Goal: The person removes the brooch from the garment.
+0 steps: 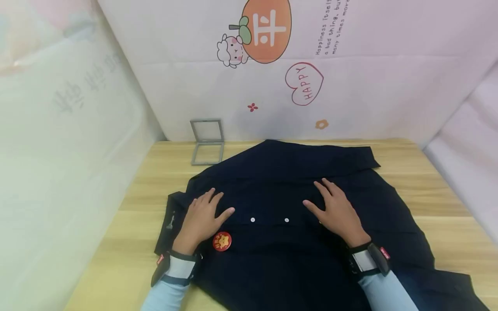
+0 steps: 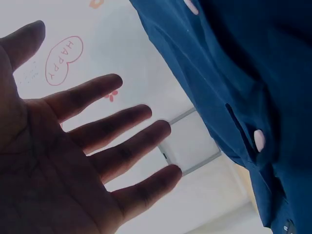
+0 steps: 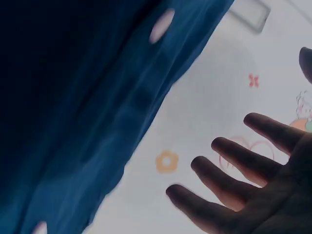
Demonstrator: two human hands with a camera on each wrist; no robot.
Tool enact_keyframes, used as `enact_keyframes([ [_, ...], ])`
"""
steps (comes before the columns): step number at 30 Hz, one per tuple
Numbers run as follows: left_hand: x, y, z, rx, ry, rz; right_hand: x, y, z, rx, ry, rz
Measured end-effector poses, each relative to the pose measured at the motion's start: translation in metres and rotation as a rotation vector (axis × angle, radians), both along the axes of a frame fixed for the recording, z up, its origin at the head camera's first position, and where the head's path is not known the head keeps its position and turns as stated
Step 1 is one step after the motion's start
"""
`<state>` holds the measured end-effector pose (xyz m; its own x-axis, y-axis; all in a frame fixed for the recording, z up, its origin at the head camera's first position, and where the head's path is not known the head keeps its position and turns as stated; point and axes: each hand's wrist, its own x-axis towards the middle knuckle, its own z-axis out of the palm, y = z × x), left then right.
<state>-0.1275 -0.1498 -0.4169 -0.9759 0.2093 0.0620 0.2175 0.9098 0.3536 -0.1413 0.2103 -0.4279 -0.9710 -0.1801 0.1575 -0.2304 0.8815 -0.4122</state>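
Observation:
A dark navy shirt with small white buttons lies spread across the wooden table. Over its left part is my left hand, palm down, fingers spread and nothing in it. The left wrist view has its palm apart from the cloth. My right hand hovers over the shirt's right half, fingers extended and holding nothing; the right wrist view has those fingers clear of the fabric. A round red badge with a yellow figure sits on the shirt beside my left wrist.
A grey hinged frame stands opened at the table's back left, close to the shirt. Behind the table hangs a white printed cloth, with pale cloth along both sides. One shirt sleeve reaches the right front.

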Motion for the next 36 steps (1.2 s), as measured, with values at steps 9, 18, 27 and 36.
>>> enact_keyframes([
  [9,0.013,-0.003,0.002,-0.030,0.008,0.029,0.001,-0.036,-0.005,-0.038,0.011,0.090],
  [18,0.027,-0.009,-0.002,0.017,0.026,0.042,0.007,-0.071,0.003,-0.124,0.000,0.201],
  [27,0.033,-0.016,-0.008,0.042,0.020,0.042,0.008,-0.114,-0.001,-0.190,-0.027,0.331],
  [36,0.037,-0.022,-0.015,0.044,0.040,-0.014,0.012,-0.144,-0.005,-0.206,-0.067,0.453],
])
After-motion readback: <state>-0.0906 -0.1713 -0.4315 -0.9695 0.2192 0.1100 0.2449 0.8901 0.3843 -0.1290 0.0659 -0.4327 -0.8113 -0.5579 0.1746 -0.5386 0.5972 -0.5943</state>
